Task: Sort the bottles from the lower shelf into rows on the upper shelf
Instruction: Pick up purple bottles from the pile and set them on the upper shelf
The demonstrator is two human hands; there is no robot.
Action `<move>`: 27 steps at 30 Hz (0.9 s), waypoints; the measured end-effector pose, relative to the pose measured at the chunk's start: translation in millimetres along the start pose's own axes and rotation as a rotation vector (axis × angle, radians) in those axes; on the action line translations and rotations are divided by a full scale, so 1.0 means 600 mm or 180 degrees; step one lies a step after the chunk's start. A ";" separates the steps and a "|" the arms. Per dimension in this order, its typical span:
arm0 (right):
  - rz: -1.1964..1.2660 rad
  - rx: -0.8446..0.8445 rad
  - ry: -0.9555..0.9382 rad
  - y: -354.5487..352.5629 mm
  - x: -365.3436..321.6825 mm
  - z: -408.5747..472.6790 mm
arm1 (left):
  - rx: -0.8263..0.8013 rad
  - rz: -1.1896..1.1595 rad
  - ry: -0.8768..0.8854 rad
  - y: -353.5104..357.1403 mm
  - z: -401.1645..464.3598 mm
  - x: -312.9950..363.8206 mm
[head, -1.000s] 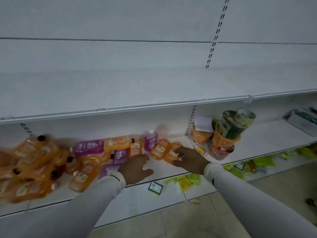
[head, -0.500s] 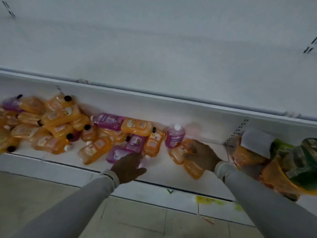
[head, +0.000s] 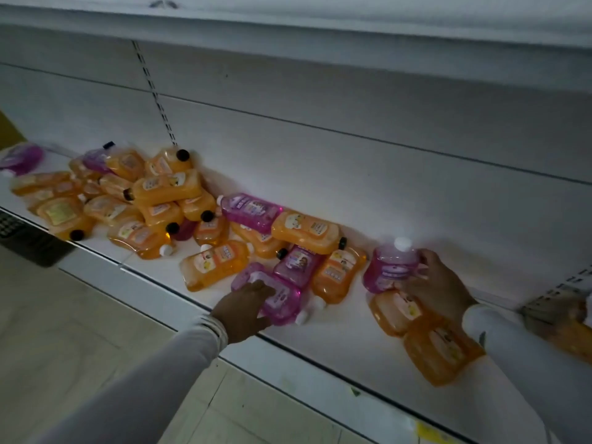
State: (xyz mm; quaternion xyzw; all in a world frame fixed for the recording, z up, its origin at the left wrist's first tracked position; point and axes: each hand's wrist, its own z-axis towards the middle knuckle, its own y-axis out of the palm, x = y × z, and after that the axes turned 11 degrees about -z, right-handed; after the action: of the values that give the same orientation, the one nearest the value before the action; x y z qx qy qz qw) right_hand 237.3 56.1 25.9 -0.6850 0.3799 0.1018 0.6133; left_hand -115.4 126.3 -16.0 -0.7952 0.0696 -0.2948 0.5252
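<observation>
Several orange bottles and a few purple ones lie in a loose heap on the white lower shelf. My left hand closes over a purple bottle lying flat near the shelf's front edge. My right hand grips an upright purple bottle with a white cap further right. Two orange bottles lie just below my right wrist. Only the front edge of the upper shelf shows, along the top of the view.
A pale tiled floor runs below the shelf. A dark grille sits at the left under the shelf lip. Blurred orange packaging lies at the far right. The shelf's back panel carries a slotted upright.
The view has dropped and closed in on the lower shelf. My left hand moved forward onto the flat purple bottle; my right hand shifted from the orange bottles to the upright purple one.
</observation>
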 end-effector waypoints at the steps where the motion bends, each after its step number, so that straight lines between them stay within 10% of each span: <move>1: 0.0048 0.0049 -0.0020 0.011 0.006 0.012 | 0.0092 0.0101 0.0126 0.001 0.009 -0.009; 27: 0.0943 -0.0067 -0.0180 0.107 0.015 0.007 | 0.0804 0.0706 0.1230 0.065 0.020 -0.044</move>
State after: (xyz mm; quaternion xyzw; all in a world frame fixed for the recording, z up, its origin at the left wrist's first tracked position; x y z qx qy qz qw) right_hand 203.5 59.2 -29.4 -0.6247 0.4583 0.2144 0.5948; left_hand -122.9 130.0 -64.1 -0.6397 0.2181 -0.3882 0.6266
